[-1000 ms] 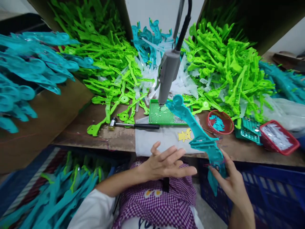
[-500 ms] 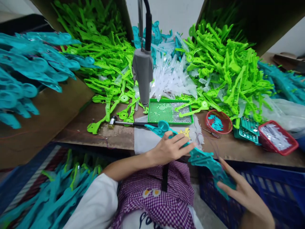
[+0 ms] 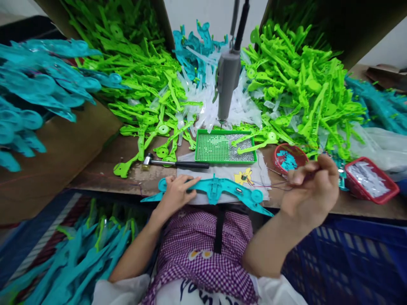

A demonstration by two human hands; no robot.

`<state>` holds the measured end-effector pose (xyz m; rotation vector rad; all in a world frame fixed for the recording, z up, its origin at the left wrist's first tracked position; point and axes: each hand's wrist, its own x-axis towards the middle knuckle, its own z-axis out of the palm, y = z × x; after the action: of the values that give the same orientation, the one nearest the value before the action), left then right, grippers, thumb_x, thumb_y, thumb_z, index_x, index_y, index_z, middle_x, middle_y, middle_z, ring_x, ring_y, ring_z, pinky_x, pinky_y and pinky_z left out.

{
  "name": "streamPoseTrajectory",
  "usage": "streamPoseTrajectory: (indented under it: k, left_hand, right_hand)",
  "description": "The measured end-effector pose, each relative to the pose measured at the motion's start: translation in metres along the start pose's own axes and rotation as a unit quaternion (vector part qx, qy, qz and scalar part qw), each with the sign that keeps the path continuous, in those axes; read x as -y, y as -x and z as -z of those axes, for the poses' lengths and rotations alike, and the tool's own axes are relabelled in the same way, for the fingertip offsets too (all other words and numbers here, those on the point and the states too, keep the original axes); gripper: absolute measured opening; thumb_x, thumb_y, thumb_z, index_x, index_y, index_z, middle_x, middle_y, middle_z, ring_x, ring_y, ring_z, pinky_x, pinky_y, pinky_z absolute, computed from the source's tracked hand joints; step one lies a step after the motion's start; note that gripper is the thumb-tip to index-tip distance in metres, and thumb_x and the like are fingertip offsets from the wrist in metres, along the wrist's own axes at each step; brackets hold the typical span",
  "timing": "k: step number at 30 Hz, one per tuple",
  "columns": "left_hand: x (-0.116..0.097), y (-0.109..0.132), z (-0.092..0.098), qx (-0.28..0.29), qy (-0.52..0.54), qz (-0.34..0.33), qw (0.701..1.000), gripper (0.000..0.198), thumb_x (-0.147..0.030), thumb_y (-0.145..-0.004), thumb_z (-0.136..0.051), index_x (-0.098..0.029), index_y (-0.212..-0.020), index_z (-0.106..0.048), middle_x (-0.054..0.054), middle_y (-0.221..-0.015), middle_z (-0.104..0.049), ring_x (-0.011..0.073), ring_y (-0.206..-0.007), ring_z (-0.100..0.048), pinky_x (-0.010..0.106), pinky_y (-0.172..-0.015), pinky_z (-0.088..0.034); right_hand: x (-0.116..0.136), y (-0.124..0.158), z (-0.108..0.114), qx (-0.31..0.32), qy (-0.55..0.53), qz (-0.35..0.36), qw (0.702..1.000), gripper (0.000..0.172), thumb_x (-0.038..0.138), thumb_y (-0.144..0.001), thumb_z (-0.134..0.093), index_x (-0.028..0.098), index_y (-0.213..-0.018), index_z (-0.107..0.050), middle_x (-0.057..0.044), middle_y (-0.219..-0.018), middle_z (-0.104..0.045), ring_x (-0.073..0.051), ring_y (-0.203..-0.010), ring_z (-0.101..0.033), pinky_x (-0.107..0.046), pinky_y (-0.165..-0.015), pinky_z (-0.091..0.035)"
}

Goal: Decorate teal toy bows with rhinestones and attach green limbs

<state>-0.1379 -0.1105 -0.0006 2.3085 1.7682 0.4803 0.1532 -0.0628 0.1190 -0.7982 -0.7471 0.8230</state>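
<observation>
Near edge first: checked apron (image 3: 206, 264) is filling lower centre, blue crate (image 3: 346, 258) is sitting lower right. Just above the apron, the teal part (image 3: 214, 192) is lying crosswise along the front edge of the bench (image 3: 127, 184), mostly over the white cloth (image 3: 222, 171). Left hand (image 3: 176, 192) is gripping its left arm, fingers lying over it. Right hand (image 3: 310, 186) is hanging raised at centre right, fingers curled; cannot tell whether it is pinching anything. Thin wires (image 3: 270, 186) are running from the cloth's yellow figure towards that hand; far end unclear. Risk, my read: wires could be snagging on the right hand and tugging loose if it swings wide. Part's right tip is overhanging the bench edge, so a slackening left grip could be letting it tip or slide off. Further up, hammer (image 3: 178, 164) is lying near the left hand, green tray (image 3: 211, 148) is holding small metal bits mid-frame; a knock could be spilling them. Red round basket (image 3: 276, 157) is sitting behind the right hand. Powered screwdriver (image 3: 227, 80) is hanging upper centre, in front of white pieces (image 3: 219, 103), green piles (image 3: 305, 84) flanking.
</observation>
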Motion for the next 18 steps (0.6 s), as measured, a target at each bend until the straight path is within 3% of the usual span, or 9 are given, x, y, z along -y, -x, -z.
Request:
streamPoseTrajectory:
  k: [3,6,8,10,12,14,16,18]
  left_hand:
    - [0.01,-0.002,0.005,-0.001,-0.016,0.044,0.999,0.043,-0.019,-0.083,-0.06,-0.029,-0.126,-0.062,0.009,-0.121,-0.063,0.0286,-0.112,-0.056,0.047,-0.096,-0.029]
    - [-0.003,0.002,0.016,0.001,0.013,0.05,0.999,0.053,-0.021,-0.085,-0.06,-0.031,-0.136,-0.052,0.012,-0.136,-0.052,0.0323,-0.126,-0.046,0.051,-0.102,-0.028]
    - [-0.022,0.005,0.022,-0.005,0.095,0.03,0.995,0.06,-0.026,-0.087,-0.061,-0.032,-0.144,-0.041,0.01,-0.143,-0.047,0.0307,-0.13,-0.042,0.052,-0.106,-0.028]
    - [-0.042,0.003,0.025,-0.008,0.228,0.018,0.974,0.064,-0.033,-0.089,-0.06,-0.032,-0.148,-0.034,0.009,-0.145,-0.045,0.0279,-0.133,-0.041,0.048,-0.109,-0.031]
    - [-0.057,-0.006,0.02,0.027,0.372,0.03,0.927,0.058,-0.036,-0.094,-0.051,-0.03,-0.148,-0.032,0.009,-0.143,-0.048,0.0247,-0.13,-0.046,0.043,-0.107,-0.038]
    - [-0.064,-0.017,0.01,0.079,0.47,0.041,0.878,0.05,-0.037,-0.098,-0.042,-0.026,-0.147,-0.036,0.011,-0.136,-0.054,0.0224,-0.119,-0.056,0.039,-0.101,-0.046]
    - [-0.064,-0.027,-0.003,0.106,0.485,0.044,0.867,0.049,-0.038,-0.097,-0.044,-0.024,-0.144,-0.039,0.013,-0.136,-0.054,0.0217,-0.11,-0.061,0.037,-0.092,-0.051]
    - [-0.062,-0.031,-0.015,0.1,0.43,0.029,0.897,0.052,-0.035,-0.094,-0.052,-0.023,-0.143,-0.041,0.014,-0.142,-0.046,0.024,-0.115,-0.058,0.039,-0.092,-0.052]
  right_hand:
    - [-0.003,-0.012,-0.029,-0.017,-0.048,-0.039,0.998,0.016,0.036,-0.084,-0.057,0.023,-0.087,-0.065,0.007,-0.067,-0.043,-0.002,-0.042,-0.029,-0.019,-0.041,-0.026]
    - [-0.017,-0.009,-0.038,-0.012,-0.047,-0.063,0.997,0.016,0.035,-0.084,-0.057,0.021,-0.079,-0.062,0.008,-0.061,-0.038,-0.002,-0.039,-0.024,-0.019,-0.039,-0.02]
    - [-0.029,0.006,-0.031,0.017,-0.021,-0.075,0.997,0.022,0.038,-0.084,-0.058,0.02,-0.071,-0.058,0.008,-0.056,-0.036,-0.003,-0.039,-0.024,-0.02,-0.038,-0.021]
    - [-0.041,0.028,-0.017,0.084,0.021,-0.074,0.994,0.032,0.042,-0.084,-0.058,0.02,-0.06,-0.055,0.007,-0.05,-0.037,-0.005,-0.04,-0.033,-0.022,-0.042,-0.03]
    - [-0.052,0.055,0.001,0.179,0.077,-0.077,0.978,0.038,0.043,-0.085,-0.058,0.02,-0.054,-0.055,0.005,-0.046,-0.043,-0.008,-0.046,-0.044,-0.027,-0.055,-0.042]
    - [-0.061,0.078,0.017,0.243,0.132,-0.092,0.957,0.037,0.039,-0.086,-0.057,0.02,-0.055,-0.059,0.002,-0.048,-0.051,-0.01,-0.049,-0.05,-0.032,-0.065,-0.047]
    - [-0.065,0.093,0.029,0.226,0.155,-0.097,0.957,0.035,0.037,-0.088,-0.054,0.02,-0.058,-0.062,0.002,-0.051,-0.055,-0.011,-0.05,-0.05,-0.032,-0.063,-0.046]
    - [-0.066,0.098,0.036,0.162,0.13,-0.087,0.974,0.03,0.037,-0.088,-0.053,0.021,-0.064,-0.063,0.002,-0.052,-0.052,-0.011,-0.049,-0.048,-0.028,-0.055,-0.043]
